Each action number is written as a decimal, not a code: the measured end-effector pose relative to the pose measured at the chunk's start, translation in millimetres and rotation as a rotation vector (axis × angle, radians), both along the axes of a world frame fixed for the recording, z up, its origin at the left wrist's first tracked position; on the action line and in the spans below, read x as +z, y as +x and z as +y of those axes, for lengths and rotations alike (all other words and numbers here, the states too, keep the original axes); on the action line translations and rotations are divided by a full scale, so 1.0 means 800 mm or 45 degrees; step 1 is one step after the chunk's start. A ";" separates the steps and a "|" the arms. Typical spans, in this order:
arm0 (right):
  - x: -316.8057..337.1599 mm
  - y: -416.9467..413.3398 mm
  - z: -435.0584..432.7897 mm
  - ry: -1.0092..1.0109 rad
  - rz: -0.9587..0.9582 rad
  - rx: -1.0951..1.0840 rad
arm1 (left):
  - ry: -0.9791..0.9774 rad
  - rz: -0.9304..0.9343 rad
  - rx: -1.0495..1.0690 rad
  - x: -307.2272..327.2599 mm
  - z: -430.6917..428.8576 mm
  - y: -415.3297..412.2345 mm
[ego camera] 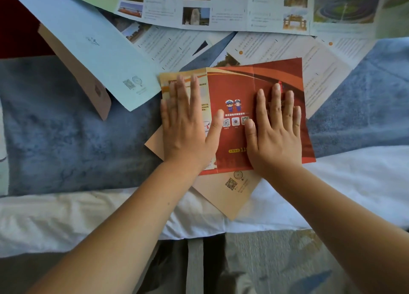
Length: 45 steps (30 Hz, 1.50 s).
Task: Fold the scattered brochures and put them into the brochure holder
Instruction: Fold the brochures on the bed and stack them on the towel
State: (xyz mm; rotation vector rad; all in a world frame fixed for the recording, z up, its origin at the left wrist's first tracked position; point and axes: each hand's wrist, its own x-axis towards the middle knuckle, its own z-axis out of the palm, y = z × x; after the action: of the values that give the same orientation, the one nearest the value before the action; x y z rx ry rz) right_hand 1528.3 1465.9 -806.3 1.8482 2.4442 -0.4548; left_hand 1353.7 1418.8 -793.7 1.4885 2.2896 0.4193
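A red and yellow brochure (234,87) lies on the bed in the middle of the view, partly folded, with its yellow left panel turned over the red one. My left hand (188,125) rests flat on the yellow panel, fingers spread. My right hand (274,127) presses flat on the red right panel. A tan brochure (228,192) with a QR code lies under the red one, its corner sticking out toward me. No brochure holder is in view.
A pale blue brochure (88,41) and a tan folded one (88,83) lie to the left. Several unfolded white brochures with photos (221,8) and text (327,56) spread across the back. A blue blanket (66,134) and white sheet (66,216) cover the bed.
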 end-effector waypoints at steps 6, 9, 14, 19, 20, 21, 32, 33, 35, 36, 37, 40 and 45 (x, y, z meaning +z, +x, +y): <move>-0.004 -0.002 -0.014 0.069 0.007 0.034 | -0.133 0.032 -0.103 -0.009 -0.059 0.013; -0.004 -0.006 -0.016 0.057 -0.008 0.034 | -0.020 -0.278 -0.036 -0.005 -0.060 0.006; 0.002 -0.031 -0.031 -0.007 0.027 0.133 | 0.017 -0.538 -0.133 0.015 -0.056 0.010; 0.008 -0.042 -0.041 -0.064 0.051 0.079 | 0.108 -1.062 0.046 0.033 -0.047 0.002; 0.011 -0.041 -0.042 -0.073 0.067 0.067 | 0.134 -1.039 0.082 0.036 -0.045 -0.003; 0.014 -0.042 -0.043 -0.080 0.079 0.055 | 0.159 -0.999 0.101 0.038 -0.044 -0.007; 0.045 -0.058 -0.059 0.013 0.264 0.094 | 0.279 -1.532 0.456 0.053 -0.067 -0.034; 0.046 -0.059 -0.059 0.033 0.276 0.084 | 0.257 -1.523 0.463 0.054 -0.072 -0.034; 0.047 -0.056 -0.059 0.020 0.244 0.062 | 0.164 -1.183 0.319 0.050 -0.084 -0.032; 0.046 -0.054 -0.060 -0.018 0.192 0.065 | 0.103 -0.913 0.200 0.046 -0.090 -0.031; 0.043 -0.052 -0.062 -0.069 0.119 0.077 | 0.028 -0.628 0.090 0.042 -0.095 -0.027; 0.030 -0.045 -0.071 -0.172 -0.042 0.137 | -0.150 -0.019 -0.056 0.033 -0.104 -0.011; 0.018 -0.043 -0.076 -0.110 -0.042 0.160 | -0.277 0.093 -0.200 0.008 -0.116 0.007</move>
State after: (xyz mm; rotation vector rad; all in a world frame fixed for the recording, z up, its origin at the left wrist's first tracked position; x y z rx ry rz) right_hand 1494.1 1404.9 -792.1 1.6456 2.4591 -0.5090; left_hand 1359.5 1326.3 -787.6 1.5791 2.1717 0.0695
